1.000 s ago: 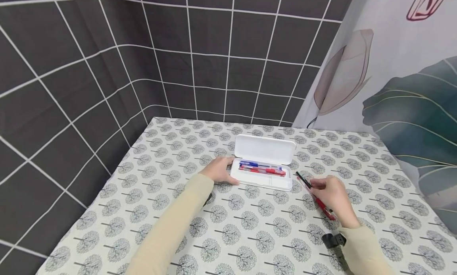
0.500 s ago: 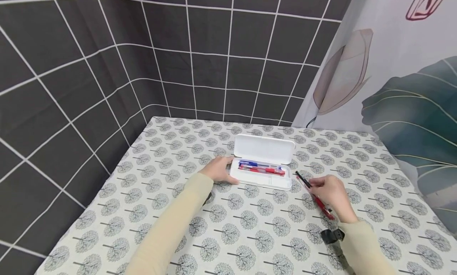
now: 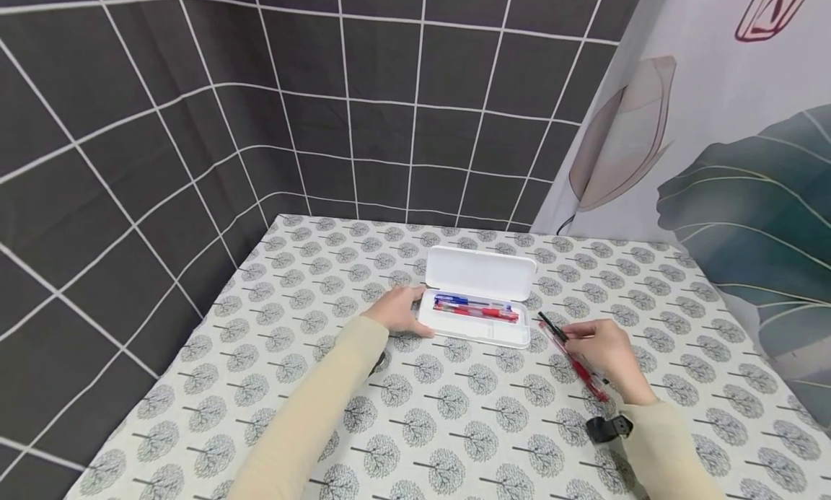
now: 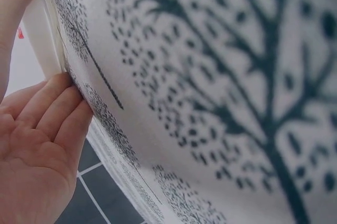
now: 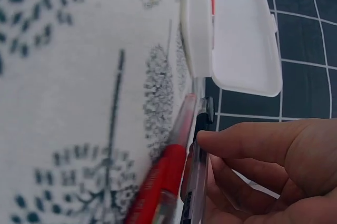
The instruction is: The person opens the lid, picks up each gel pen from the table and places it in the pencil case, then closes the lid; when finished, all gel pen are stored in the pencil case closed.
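Observation:
A white pencil case (image 3: 467, 330) lies on the tablecloth with its lid (image 3: 480, 273) raised. Inside it are a blue pen (image 3: 454, 299) and red pens (image 3: 498, 313). My left hand (image 3: 396, 311) grips the left end of the case, thumb at the front and fingers at the back; the left wrist view shows the fingers (image 4: 60, 98) against its wall. Right of the case, my right hand (image 3: 604, 350) pinches a black pen (image 5: 196, 184) between thumb and fingers. Beside that pen, a red pen (image 5: 167, 171) lies slantwise on the cloth, partly behind my hand in the head view.
The tablecloth (image 3: 311, 413) carries a print of grey trees. A dark curtain with white grid lines (image 3: 383, 132) hangs behind and to the left. At the right hangs a pale leaf-patterned curtain (image 3: 708, 110). A black strap (image 3: 607, 429) sits at my right wrist.

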`<state>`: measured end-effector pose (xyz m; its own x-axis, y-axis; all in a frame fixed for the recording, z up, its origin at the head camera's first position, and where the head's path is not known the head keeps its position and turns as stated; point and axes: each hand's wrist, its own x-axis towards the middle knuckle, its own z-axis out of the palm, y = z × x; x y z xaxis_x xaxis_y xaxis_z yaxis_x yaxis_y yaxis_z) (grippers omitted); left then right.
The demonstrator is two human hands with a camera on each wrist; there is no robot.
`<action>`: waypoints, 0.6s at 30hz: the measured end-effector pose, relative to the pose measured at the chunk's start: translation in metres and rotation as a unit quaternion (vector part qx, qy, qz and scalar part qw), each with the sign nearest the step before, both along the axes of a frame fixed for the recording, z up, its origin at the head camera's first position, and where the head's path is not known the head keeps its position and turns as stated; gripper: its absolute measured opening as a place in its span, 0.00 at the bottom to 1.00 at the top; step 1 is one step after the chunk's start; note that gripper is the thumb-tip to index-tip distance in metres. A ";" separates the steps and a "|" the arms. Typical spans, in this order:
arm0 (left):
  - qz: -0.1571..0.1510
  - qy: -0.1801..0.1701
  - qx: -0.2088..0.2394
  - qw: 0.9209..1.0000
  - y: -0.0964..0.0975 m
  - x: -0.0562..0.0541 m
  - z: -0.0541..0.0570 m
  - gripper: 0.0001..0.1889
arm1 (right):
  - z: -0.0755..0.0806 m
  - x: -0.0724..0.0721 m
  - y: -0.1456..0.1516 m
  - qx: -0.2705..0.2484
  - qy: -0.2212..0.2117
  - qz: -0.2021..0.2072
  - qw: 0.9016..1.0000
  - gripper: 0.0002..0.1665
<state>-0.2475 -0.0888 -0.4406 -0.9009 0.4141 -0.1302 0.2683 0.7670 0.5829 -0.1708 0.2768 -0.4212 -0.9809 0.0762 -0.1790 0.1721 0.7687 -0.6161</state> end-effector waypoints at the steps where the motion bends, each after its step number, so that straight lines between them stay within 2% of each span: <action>1: 0.000 0.000 -0.001 1.000 0.000 0.000 0.000 0.54 | 0.001 0.000 0.000 0.001 0.002 0.000 1.000 0.21; 8: 0.003 -0.003 -0.004 1.000 0.000 0.001 -0.001 0.54 | 0.007 0.000 -0.003 0.001 0.023 0.013 1.000 0.20; 18: 0.004 0.004 -0.007 1.000 -0.001 -0.002 -0.005 0.55 | 0.012 -0.003 -0.009 -0.008 0.012 0.011 1.000 0.22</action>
